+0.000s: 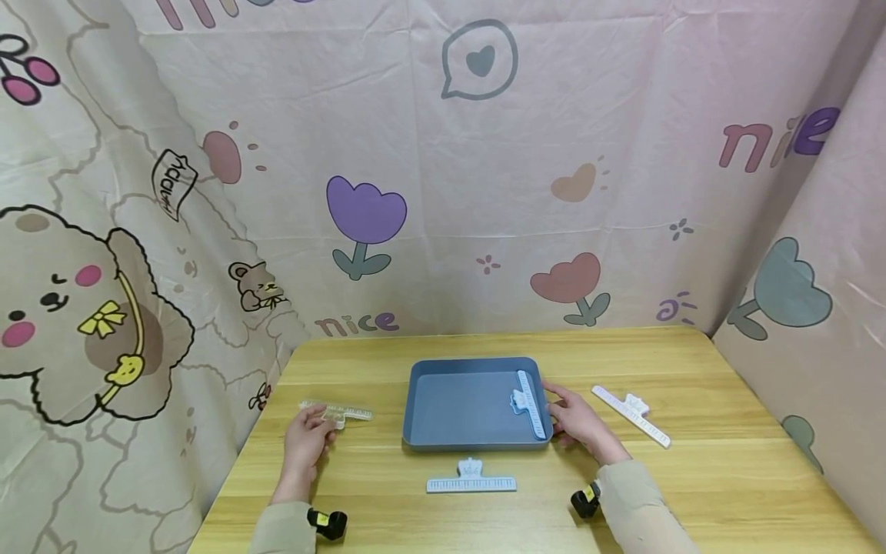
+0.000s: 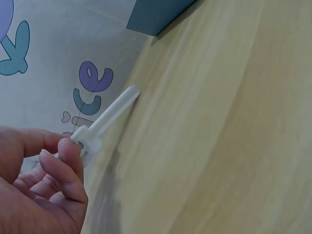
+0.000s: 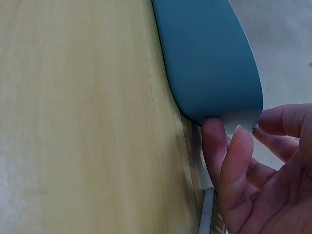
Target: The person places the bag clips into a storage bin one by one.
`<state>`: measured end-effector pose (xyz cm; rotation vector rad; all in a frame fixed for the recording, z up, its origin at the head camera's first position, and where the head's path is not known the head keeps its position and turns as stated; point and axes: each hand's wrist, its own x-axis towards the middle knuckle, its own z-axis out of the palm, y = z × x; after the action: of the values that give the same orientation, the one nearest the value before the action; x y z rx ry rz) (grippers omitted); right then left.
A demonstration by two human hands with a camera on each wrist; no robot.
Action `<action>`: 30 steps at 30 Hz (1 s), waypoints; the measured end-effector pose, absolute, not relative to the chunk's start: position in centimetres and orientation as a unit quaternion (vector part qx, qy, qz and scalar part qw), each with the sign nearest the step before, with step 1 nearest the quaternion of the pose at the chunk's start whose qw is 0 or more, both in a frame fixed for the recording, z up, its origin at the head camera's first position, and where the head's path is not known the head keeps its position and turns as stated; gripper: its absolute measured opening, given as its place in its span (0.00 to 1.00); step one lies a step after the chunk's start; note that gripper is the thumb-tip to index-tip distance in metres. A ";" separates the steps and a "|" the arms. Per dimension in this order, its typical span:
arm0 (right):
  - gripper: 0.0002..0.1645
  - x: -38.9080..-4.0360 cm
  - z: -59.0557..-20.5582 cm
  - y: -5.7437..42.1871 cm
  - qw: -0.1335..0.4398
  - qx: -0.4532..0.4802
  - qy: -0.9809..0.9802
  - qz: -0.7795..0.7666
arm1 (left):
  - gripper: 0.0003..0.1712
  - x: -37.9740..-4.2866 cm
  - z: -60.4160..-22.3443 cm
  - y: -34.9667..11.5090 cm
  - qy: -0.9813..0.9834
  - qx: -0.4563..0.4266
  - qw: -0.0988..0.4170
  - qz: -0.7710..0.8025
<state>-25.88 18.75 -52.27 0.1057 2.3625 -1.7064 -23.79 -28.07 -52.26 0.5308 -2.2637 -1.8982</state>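
Note:
My left hand [image 1: 307, 440] pinches a clear clip [image 1: 358, 414] shaped like a ruler, at the left of the table. In the left wrist view, thumb and fingertips hold the clip [image 2: 114, 109] by its grip, with its long bar pointing away. My right hand [image 1: 577, 415] grips the right side of a blue-grey tray [image 1: 477, 445], its fingers bent round the outer wall near the front corner. The right wrist view has the fingertips at the tray's [image 3: 214, 63] rim and lower wall. A blue clip [image 1: 529, 404] lies inside the tray along its right wall.
A pale blue clip [image 1: 471, 484] lies in front of the tray. Right of my right hand is a white clip [image 1: 631, 415], lying aslant. The wooden table [image 1: 374, 508] meets a printed curtain [image 1: 443, 292] at its back and sides.

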 end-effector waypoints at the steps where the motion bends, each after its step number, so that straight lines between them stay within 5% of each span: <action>1: 0.30 -25.9 -52.3 18.7 0.113 0.037 0.805 -0.582 | 0.24 -23.9 -52.1 -27.9 -0.751 0.173 0.075 -0.633; 30: 0.30 -25.8 -52.4 18.8 0.096 0.024 0.817 -0.568 | 0.19 -24.2 -50.3 -25.2 -0.733 0.144 0.057 -0.662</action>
<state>-25.80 18.76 -52.35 0.0718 2.4213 -1.6840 -24.19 -25.20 -50.30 0.4372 -2.2218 -2.0081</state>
